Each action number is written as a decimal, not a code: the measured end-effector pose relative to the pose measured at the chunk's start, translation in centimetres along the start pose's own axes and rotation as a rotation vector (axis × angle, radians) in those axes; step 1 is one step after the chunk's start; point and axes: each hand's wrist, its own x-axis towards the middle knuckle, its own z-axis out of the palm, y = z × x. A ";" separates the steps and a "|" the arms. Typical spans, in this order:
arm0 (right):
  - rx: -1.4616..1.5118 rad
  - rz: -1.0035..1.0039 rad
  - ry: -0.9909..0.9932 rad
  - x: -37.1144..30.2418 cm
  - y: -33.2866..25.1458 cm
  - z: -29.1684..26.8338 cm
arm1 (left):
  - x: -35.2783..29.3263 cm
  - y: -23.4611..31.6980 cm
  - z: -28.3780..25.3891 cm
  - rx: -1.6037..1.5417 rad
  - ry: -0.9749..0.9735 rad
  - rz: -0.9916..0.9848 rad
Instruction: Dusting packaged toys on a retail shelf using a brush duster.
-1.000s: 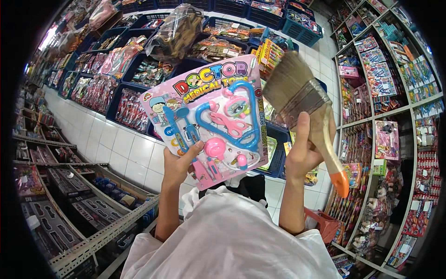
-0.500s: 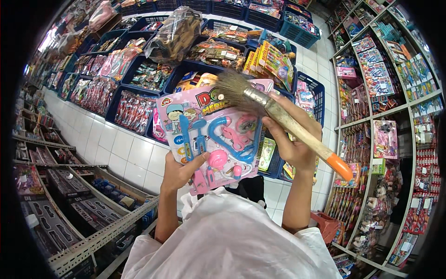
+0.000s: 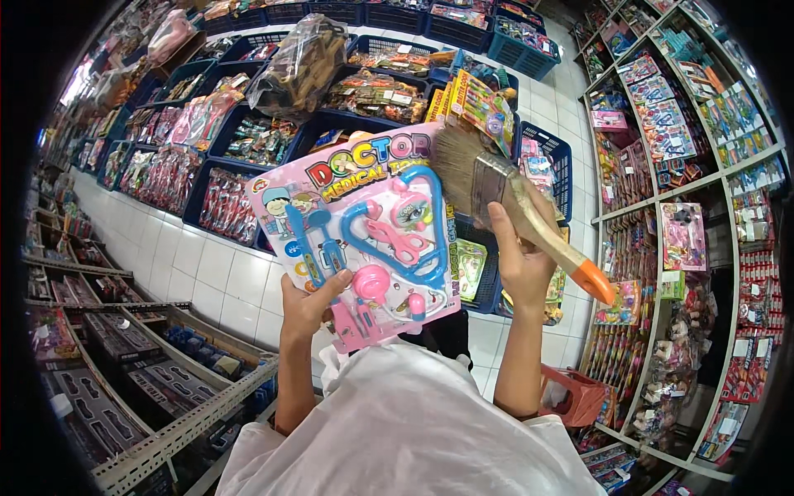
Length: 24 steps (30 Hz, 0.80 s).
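My left hand (image 3: 313, 302) grips the lower left edge of a toy doctor set (image 3: 351, 240), thumb on its front. The set is a pink card with blue and pink plastic toys, among them a stethoscope and scissors, and it tilts slightly. In my right hand (image 3: 528, 260) is a wide paintbrush (image 3: 529, 207) with an orange-tipped wooden handle, my fingers wrapped round the handle near its metal band. Its pale brown bristles point up and left, beside the card's upper right edge; whether they touch it I cannot tell.
Blue plastic baskets (image 3: 198, 202) full of packaged toys stand on the white tiled floor (image 3: 236, 277) ahead. A clear bag of brown items (image 3: 302, 66) rests on some. Stocked shelves (image 3: 653, 194) rise at the right, with low racks (image 3: 178, 417) at the left. A reddish plastic stool (image 3: 572, 397) is by my right elbow.
The brush has moved from across the card's top to its right edge, uncovering the card's upper part. The doctor set has shifted a little left and turned slightly.
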 end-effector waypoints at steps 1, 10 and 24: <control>0.208 0.161 0.000 -0.6 -0.7 0.4 | 0.2 -0.3 0.0 -0.041 0.015 0.019; 0.115 0.227 -0.024 -4.0 0.5 1.1 | 1.3 -0.7 -0.6 -0.130 0.117 0.073; 0.067 0.405 -0.245 -6.4 0.4 0.4 | 1.9 -0.9 -1.6 -0.166 0.189 0.072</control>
